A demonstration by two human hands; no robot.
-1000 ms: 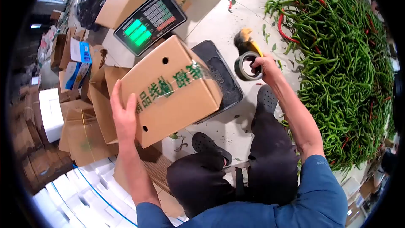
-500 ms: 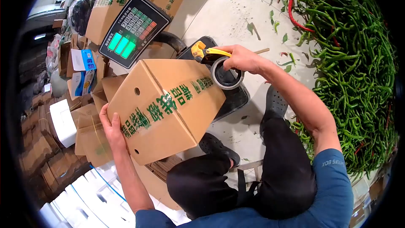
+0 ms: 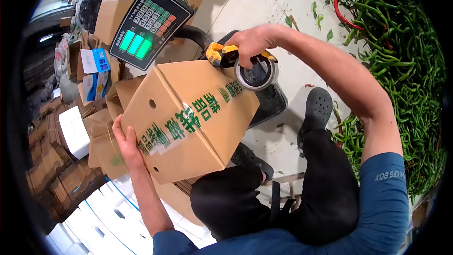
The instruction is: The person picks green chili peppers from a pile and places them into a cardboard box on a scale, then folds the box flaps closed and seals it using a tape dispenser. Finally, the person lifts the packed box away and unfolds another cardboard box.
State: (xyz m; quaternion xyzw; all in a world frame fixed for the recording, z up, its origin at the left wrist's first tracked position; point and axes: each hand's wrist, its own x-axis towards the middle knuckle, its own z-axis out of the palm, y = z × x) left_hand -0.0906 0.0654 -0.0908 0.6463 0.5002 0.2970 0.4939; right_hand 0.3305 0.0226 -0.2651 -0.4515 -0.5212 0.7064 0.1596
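Observation:
My left hand (image 3: 128,144) is against the left side of a cardboard box (image 3: 170,108), fingers stretched along its edge, steadying it. Green printing runs over the box, and round holes show in one face. My right hand (image 3: 255,43) is wrapped around a tape dispenser (image 3: 222,55) with a yellow-and-black head. Its tape roll (image 3: 257,73) sits at the box's far right corner, beside the green print. Whether tape is stuck to that side is hidden by the dispenser. Under the box's right end shows the black platform (image 3: 270,108) of a scale.
Beyond the box stands the scale's display (image 3: 150,26), lit green. A large heap of green chili peppers (image 3: 401,80) covers the floor at right. Flattened cartons (image 3: 52,170) and white foam boxes (image 3: 94,212) lie at left. A blue-and-white carton (image 3: 96,75) stands behind them.
My right hand has turned the tape dispenser at the box's far right corner, raising my elbow and swinging my forearm outward. My left hand stays on the box. The whole view has shifted slightly.

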